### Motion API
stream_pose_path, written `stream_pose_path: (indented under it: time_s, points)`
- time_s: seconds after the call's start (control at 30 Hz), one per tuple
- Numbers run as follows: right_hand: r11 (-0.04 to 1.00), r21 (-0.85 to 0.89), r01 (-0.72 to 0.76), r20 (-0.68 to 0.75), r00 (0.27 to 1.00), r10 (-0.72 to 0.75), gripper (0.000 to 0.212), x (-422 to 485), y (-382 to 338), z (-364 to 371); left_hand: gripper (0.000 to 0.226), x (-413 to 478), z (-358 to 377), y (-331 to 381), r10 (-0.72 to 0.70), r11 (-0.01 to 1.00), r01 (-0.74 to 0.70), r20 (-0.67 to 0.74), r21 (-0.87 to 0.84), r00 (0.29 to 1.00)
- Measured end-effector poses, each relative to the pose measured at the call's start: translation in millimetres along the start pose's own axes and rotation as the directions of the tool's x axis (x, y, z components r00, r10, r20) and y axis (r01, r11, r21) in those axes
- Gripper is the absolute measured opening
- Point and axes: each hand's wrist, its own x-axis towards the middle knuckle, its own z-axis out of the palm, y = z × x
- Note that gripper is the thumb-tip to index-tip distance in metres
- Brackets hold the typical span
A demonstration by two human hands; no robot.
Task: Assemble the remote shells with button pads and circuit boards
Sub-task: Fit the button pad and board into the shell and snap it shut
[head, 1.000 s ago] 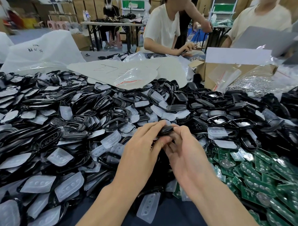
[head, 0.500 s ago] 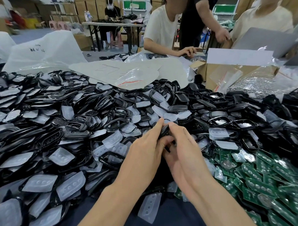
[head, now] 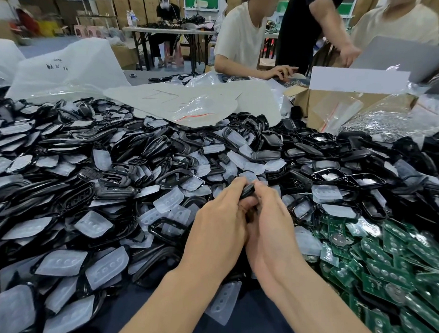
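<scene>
At the far left a white plastic bag with dark handwriting lies at the back of the table. In front of it, a deep heap of black remote shells spreads over the whole left half, mixed with translucent button pads that lie flat or tilted among them. Further back, near the middle, a flat pale sheet rests on the heap with a small clear zip bag on top of it.

At the centre the left hand and the right hand meet above the heap, thumbs touching. Both have their fingers curled round one black shell, which shows only as a dark edge between the fingertips; the rest of it is hidden inside the two grips. Below the wrists a single button pad lies on the dark blue table.

To the right of the hands more shells and pads run toward the back, and a pile of green circuit boards with round metal contacts fills the lower right. Behind that stands an open cardboard box, with a clear bag of small shiny metal parts just beside it. Across the table, a person in a white shirt rests a hand on the tabletop.
</scene>
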Motion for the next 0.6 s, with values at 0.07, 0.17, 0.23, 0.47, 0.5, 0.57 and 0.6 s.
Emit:
stream_pose_path:
  time_s: [0.07,0.17,0.23,0.47,0.5,0.57,0.6]
  points:
    - [1.000,-0.008,-0.001,-0.004,1.000,0.000,0.030,0.0,1.1,0.0,0.052,-0.3,0.1,1.6,-0.007,1.000,0.007,-0.002,-0.018,1.000]
    - [1.000,-0.028,-0.001,0.001,1.000,0.001,0.024,-1.1,1.9,-0.4,0.052,-0.9,1.0,2.2,0.000,1.000,-0.001,-0.035,-0.029,0.999]
    - [0.999,-0.034,0.003,0.002,1.000,-0.003,0.022,-1.6,2.4,-0.4,0.052,-0.9,1.5,0.7,0.008,0.999,-0.010,-0.050,-0.034,0.999]
    - [0.998,-0.067,0.012,0.003,1.000,-0.012,0.016,-3.8,2.1,-0.4,0.050,-2.0,2.9,-1.7,0.073,0.997,-0.074,-0.067,-0.015,0.995]
    - [0.997,-0.074,0.015,0.009,1.000,-0.014,0.016,-4.3,2.2,-0.6,0.051,-1.9,3.1,-3.0,0.075,0.997,-0.076,-0.063,-0.010,0.995]
    - [0.995,-0.091,0.037,0.046,0.998,-0.032,0.015,-4.3,0.9,-0.8,0.051,-0.8,3.3,-3.9,0.067,0.998,-0.067,-0.051,0.006,0.996]
    - [0.992,-0.110,0.064,0.076,0.995,-0.056,0.016,-4.0,-0.2,-1.5,0.049,1.1,2.8,-4.8,0.059,0.998,-0.059,-0.043,-0.015,0.997]
